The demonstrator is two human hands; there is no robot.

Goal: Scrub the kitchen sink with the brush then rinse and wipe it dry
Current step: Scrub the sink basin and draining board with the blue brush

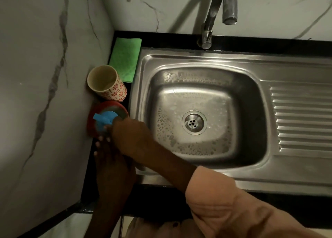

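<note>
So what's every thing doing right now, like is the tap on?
Tap: off, no water running.
Sink: soapy bubbles inside, drain open.
Green cloth: folded flat on the counter.
Cup: upright, looks empty.
Red dish: holds the blue brush.
Right hand: on the brush.
Left hand: beside the dish, partly hidden.

The sink (206,115) is brushed stainless steel with a dull sheen, its basin floor and walls filmed with soap bubbles. Its drainboard (303,119) is the same metal, pressed into ribs. The drain strainer (194,122) is shinier polished metal. The tap (215,16) is metal too, smooth but spotted and dulled. The walls (45,76) look like glossy white marble with grey veins, and the countertop (179,38) is polished black stone. A green cloth (124,57) has a soft, matt, textured weave. The patterned cup (107,84) looks matt and smooth. The blue brush (106,120) appears plastic, resting in a glossy red dish (91,119).
</note>
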